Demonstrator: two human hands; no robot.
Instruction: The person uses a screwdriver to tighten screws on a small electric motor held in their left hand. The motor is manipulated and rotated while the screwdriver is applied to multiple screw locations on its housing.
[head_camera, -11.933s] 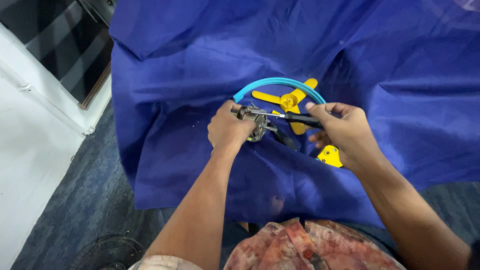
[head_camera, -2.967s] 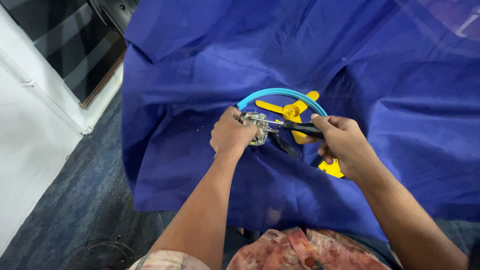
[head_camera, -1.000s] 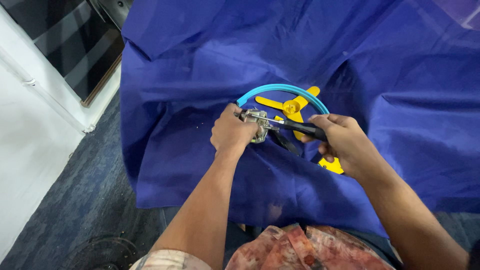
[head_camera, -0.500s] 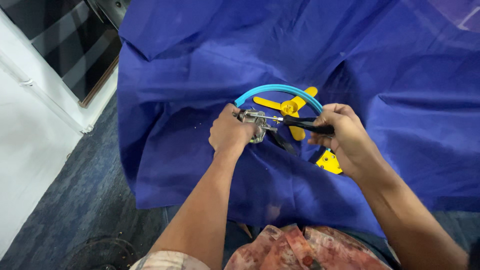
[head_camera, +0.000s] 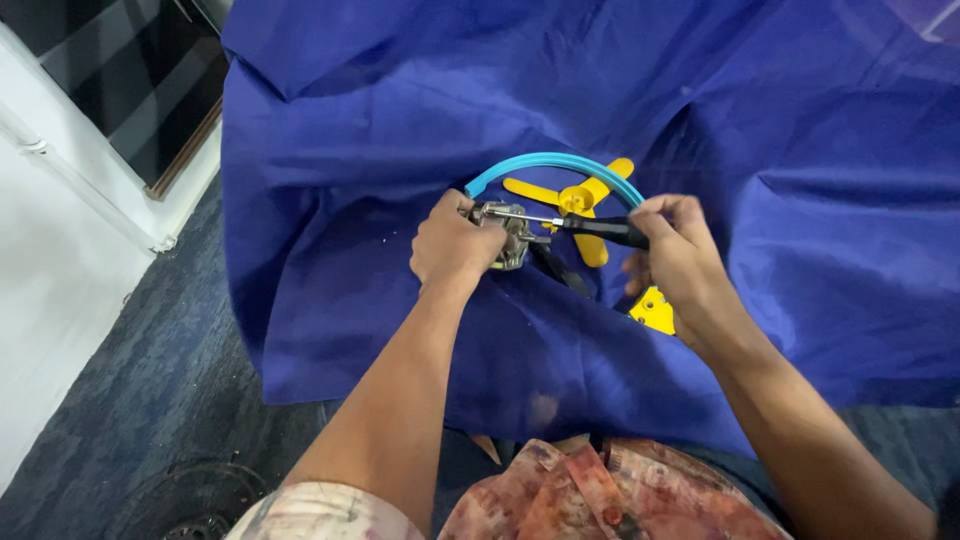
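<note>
Both forearms are extended forward from the lower edge of the head view and converge over a blue cloth (head_camera: 800, 200) draped across the work surface. The left hand (head_camera: 452, 248) is held knuckles up, wrist straight, fingers clenched around a small metal part (head_camera: 508, 238) that protrudes from the thumb side of the fist. The right hand (head_camera: 680, 258) is turned with its back to the camera, fingers curled tightly round the black handle of a screwdriver (head_camera: 600, 229); the handle emerges from the fist toward the left. The shaft is held nearly level, and its tip is seen at the metal part, just beside the left thumb; whether the tip is seated in a screw cannot be told. The metal part is located at the near left of a light blue ring (head_camera: 545, 162), which rests on the cloth and arcs behind both hands. A yellow propeller (head_camera: 580, 200) is seen inside the ring, its hub just behind the screwdriver shaft, one blade partly covered by the handle. A yellow piece (head_camera: 655, 310) is visible below the right hand, touching the cloth. A patterned garment (head_camera: 600, 500) is seen at the bottom edge, and grey carpet (head_camera: 130, 400) lies to the left.
</note>
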